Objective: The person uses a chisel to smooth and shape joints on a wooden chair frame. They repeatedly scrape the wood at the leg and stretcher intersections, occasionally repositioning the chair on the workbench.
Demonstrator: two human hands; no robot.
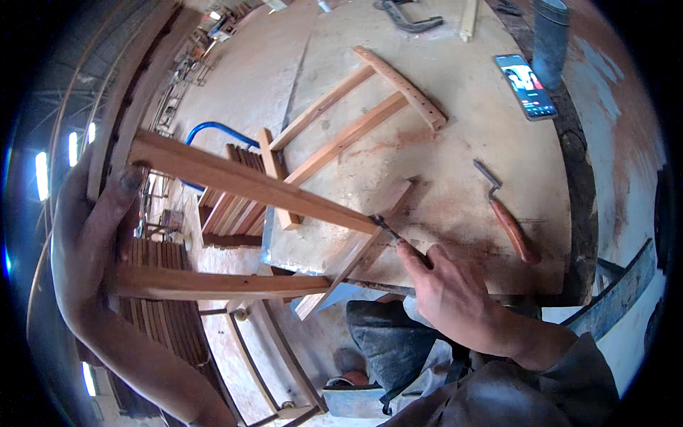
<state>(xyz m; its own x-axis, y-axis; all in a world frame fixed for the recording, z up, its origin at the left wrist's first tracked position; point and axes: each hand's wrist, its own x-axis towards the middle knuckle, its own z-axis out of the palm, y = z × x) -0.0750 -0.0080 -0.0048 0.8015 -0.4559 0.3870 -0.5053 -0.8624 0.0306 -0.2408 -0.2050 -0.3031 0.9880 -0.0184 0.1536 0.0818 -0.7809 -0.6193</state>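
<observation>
"What does your left hand (99,220) have?"

"It's wrapped around the left end of a reddish-brown wooden frame (256,186), my thumb next to the upper rail. Some of the fingers are hidden behind the wood, so I can't tell how firmly they press."

"And where is that frame?"

"Tilted in front of me. Its two long rails run rightward to a slanting crosspiece, which overlaps the near edge of a pale, dust-stained worktable (448,156). I can't tell whether the two touch."

"Your right hand (455,292)?"

"Fingers drawn in narrow around a small dark metal tool (388,229), index finger stretched along it. The tip is at the joint where the upper rail meets the crosspiece; the back of the tool disappears under my hand."

"Anything else on the table?"

"Off to the right lies a scraper with an orange-brown wooden handle and bent metal blade (512,231). Farther away there's a second wooden frame with a hole-dotted curved rail (348,138), a lit black phone (526,87) near the right edge, and a dark metal clamp (420,26) at the far side."
</observation>
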